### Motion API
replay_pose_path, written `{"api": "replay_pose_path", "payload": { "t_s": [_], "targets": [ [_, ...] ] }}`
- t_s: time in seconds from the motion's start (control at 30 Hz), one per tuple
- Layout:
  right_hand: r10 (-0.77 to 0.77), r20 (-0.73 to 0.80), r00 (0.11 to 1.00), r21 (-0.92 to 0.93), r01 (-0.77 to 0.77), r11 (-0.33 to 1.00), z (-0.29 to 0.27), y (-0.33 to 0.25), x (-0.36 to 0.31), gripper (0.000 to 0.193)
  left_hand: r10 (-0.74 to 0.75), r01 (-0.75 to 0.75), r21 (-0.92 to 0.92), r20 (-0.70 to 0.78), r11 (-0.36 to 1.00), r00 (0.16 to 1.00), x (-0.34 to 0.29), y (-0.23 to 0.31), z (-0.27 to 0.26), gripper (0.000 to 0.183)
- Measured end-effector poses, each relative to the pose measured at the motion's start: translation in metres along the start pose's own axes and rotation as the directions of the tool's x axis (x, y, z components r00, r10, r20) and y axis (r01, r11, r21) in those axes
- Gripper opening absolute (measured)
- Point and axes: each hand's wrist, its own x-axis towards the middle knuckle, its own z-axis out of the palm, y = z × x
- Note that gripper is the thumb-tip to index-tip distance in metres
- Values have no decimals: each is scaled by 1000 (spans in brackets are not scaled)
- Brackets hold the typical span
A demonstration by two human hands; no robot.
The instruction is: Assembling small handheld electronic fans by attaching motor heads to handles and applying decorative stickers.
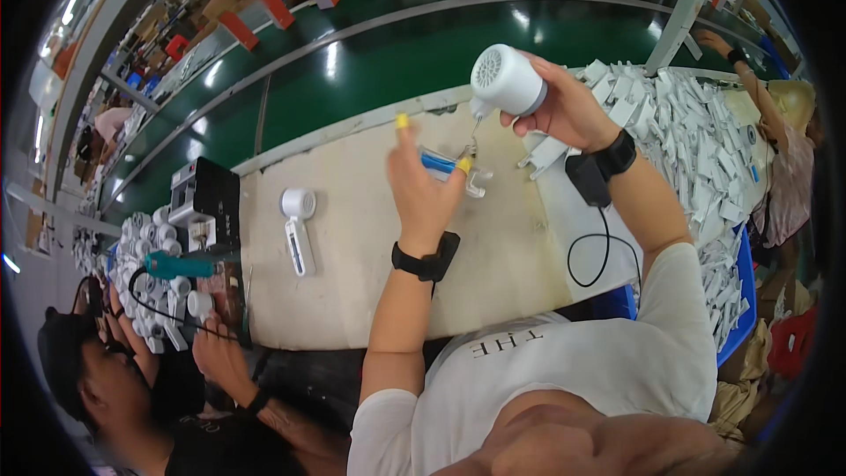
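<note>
My right hand (564, 106) is wrapped round a white fan head (500, 75) with a round grille, held above the table. A thin wire runs down from it towards a white handle piece (438, 161) with a blue inside. My left hand (423, 181) has yellow covers on its thumb and index finger. Its index finger points up, while the thumb presses at the handle piece's wired end; the other fingers are hidden behind. A clear plastic-looking part shows beside the thumb. To the left, a finished-looking white handheld fan (298, 225) lies on the table.
White plastic parts (652, 132) are heaped at the right, some in a blue bin (740, 308). A teal power screwdriver (181, 266) lies by a black box (207, 194) at the left, near a co-worker's hand (220, 353). A green conveyor (352, 62) runs behind the table (352, 300).
</note>
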Motion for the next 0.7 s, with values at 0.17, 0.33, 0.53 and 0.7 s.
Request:
{"api": "replay_pose_path", "payload": {
  "t_s": [0.17, 0.33, 0.53, 0.7],
  "targets": [
    [100, -10, 995, 312, -92, 946, 12, 44, -17, 48, -103, 699, -491, 776, 520, 622, -32, -5, 4, 50],
    [104, -73, 992, 512, -52, 857, 14, 56, -36, 51, 237, 828, -397, 915, 395, 326, -55, -20, 8, 49],
    [124, -133, 983, 569, -27, 822, 10, 59, -50, 52, 19, 852, -492, 867, 178, 497, -59, -9, 21, 36],
    [269, -315, 910, 278, -182, 943, -20, 75, -71, 49, -261, 685, -716, 642, 134, 721, -54, -31, 21, 37]
  ]
}}
